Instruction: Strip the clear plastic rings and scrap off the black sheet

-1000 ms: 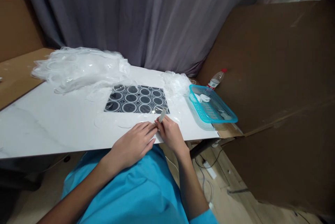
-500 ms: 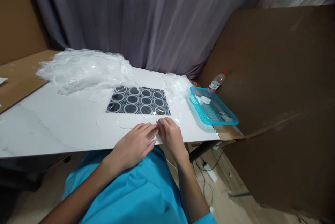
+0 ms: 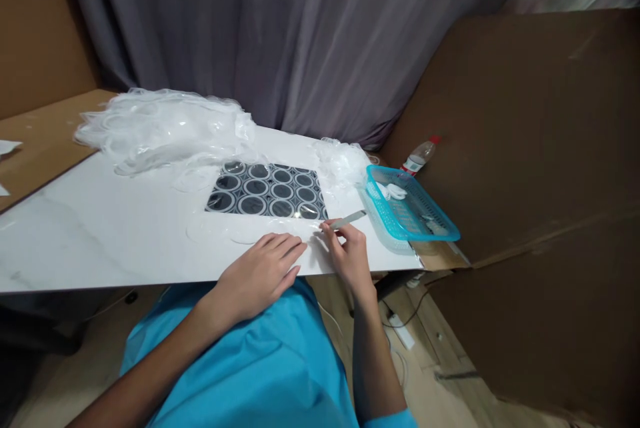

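Observation:
My left hand [image 3: 263,273] lies flat at the front edge of the white table [image 3: 125,235], its fingers stretched toward the right. Just right of it, my right hand [image 3: 347,251] pinches a slim grey tool [image 3: 350,219] that points to the upper right; whether it is a blade or tweezers is too small to tell. Thin clear plastic pieces [image 3: 245,235] lie on the tabletop beyond my left hand. Behind them is a dark sheet [image 3: 270,192] patterned with circles, with clear plastic partly over it.
A large heap of clear plastic pieces [image 3: 170,128] sits at the back left, a smaller heap [image 3: 343,163] behind the sheet's right side. On the right are a blue basket [image 3: 430,235] holding white items and a red-capped bottle [image 3: 419,156]. Cardboard panels [image 3: 545,135] flank the table.
My right hand has moved right, away from my left hand, and the grey tool now shows clearly between its fingers. My left hand has hardly moved. The view has shifted slightly.

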Demonstrator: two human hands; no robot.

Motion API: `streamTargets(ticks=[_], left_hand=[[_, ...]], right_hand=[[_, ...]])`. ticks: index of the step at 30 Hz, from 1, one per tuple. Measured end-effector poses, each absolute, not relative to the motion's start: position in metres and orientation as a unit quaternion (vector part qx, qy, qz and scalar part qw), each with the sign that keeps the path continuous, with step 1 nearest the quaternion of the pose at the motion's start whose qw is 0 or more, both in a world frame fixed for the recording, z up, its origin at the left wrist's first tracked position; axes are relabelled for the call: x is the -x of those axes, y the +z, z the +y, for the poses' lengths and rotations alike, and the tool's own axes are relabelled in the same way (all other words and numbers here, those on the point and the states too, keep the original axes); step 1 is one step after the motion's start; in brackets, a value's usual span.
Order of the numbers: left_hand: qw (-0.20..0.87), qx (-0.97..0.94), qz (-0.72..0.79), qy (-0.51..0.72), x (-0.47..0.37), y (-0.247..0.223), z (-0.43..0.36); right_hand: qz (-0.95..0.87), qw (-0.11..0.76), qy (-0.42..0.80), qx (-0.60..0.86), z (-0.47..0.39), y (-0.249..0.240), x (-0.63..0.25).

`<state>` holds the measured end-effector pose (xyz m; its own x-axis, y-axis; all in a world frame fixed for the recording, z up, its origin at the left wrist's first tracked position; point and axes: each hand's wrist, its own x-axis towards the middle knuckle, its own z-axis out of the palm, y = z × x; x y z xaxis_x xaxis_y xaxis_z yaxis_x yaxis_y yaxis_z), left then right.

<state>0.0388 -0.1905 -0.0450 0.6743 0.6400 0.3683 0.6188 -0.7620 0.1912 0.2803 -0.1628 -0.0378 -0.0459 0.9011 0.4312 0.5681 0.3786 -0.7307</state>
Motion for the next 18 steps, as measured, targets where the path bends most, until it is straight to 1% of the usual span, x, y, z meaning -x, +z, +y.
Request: streamTargets(ticks=[3, 5, 11, 15, 18], left_hand=[[0.024, -0.914, 0.346, 0.212, -0.0390, -0.0453, -0.1900], [0.020, -0.915, 0.347, 0.205, -0.0390, -0.0449, -0.1900], [0.025, -0.915, 0.346, 0.204, -0.0384, -0.0436, -0.1910], [0.027, -0.915, 0.346, 0.206, -0.0384, -0.0438, -0.1907], [0.023, -0.915, 0.346, 0.205, -0.0386, -0.0443, -0.1903]], right_hand=[[-0.714, 0.449, 0.268, 0.466, -0.1676, -0.0333, -0.2768], [-0.723, 0.437, 0.286, 0.452, -0.1683, -0.0344, -0.2741], [-0.738, 0.406, 0.249, 0.478, -0.1670, -0.0406, -0.2739], [-0.756, 0.404, 0.207, 0.472, -0.1686, -0.0395, -0.2740], [-0.753, 0.410, 0.201, 0.473, -0.1690, -0.0391, -0.2737]])
